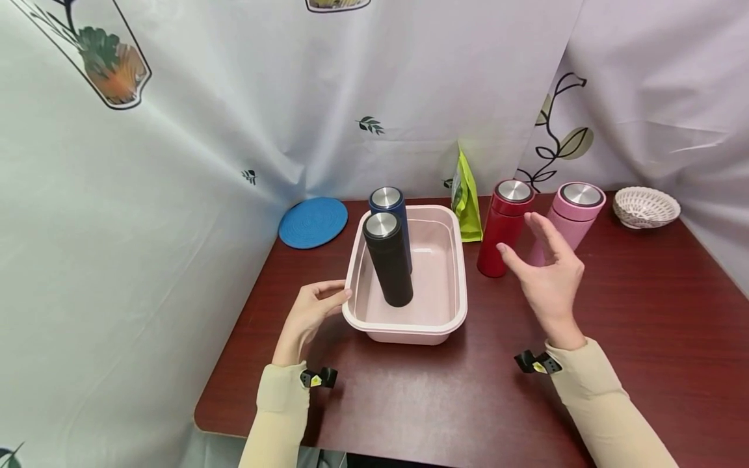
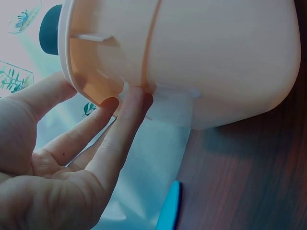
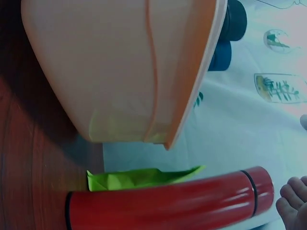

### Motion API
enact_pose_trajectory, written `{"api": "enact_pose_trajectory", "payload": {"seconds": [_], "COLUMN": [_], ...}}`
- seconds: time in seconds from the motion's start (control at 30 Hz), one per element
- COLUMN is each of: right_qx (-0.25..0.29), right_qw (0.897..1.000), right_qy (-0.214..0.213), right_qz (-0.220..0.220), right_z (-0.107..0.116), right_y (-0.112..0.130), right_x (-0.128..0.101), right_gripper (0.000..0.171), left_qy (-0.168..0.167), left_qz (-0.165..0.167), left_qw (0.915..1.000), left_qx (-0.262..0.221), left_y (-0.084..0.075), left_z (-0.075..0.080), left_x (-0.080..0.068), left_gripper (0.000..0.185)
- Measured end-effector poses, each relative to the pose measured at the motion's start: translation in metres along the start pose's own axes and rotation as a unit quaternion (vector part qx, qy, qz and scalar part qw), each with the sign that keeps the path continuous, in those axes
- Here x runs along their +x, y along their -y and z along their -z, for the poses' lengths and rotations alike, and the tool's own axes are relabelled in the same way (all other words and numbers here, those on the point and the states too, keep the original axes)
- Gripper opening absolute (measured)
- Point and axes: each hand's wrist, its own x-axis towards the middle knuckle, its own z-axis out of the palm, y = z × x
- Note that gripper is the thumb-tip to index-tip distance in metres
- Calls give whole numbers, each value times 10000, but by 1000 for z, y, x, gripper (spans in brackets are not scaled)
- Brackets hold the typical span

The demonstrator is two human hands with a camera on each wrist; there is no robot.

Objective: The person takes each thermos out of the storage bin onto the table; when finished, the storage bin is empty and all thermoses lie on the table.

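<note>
The left hand (image 1: 310,311) rests straight fingers (image 2: 125,125) against the rim of the pink tub (image 1: 445,325), which holds a black flask (image 1: 389,268) and a blue flask (image 1: 391,203). The right hand (image 1: 547,276) hovers spread, holding nothing, just beside the red flask (image 1: 504,227); beyond it stands a pink flask (image 1: 576,209).

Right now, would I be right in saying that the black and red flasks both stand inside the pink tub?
Not quite. In the head view, the pink tub holds the black flask and a blue flask; the red flask stands outside on the table.
</note>
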Motion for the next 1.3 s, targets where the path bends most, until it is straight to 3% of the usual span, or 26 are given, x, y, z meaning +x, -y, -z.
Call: {"api": "enact_pose_trajectory", "payload": {"seconds": [0.13, 0.37, 0.6, 1.0, 1.17, 1.3], "right_qx": [71, 303, 147, 109, 145, 243], "right_qw": [9995, 9939, 9842, 9526, 9377, 9333], "right_qy": [319, 1046, 1728, 2886, 3347, 3479], "right_qz": [-17, -155, -367, -956, -918, -858], "right_z": [-7, -24, -41, -52, -62, -70], "right_y": [-2, 15, 28, 31, 32, 35], "right_x": [-3, -6, -6, -8, -5, -3], "right_gripper": [61, 60, 58, 62, 63, 63], "left_qy": [6, -175, -178, 4, -85, -62], "left_qz": [4, -147, -156, -156, -216, -240], "left_qw": [10000, 9997, 9997, 9999, 9997, 9997], "left_qx": [-32, -12, 99, 31, 32, 58], "left_y": [0, 20, 17, 19, 17, 16], "left_z": [0, 10, 15, 4, 3, 4], "left_x": [-2, 6, 4, 8, 7, 7], "left_gripper": [41, 47, 48, 43, 38, 38]}}
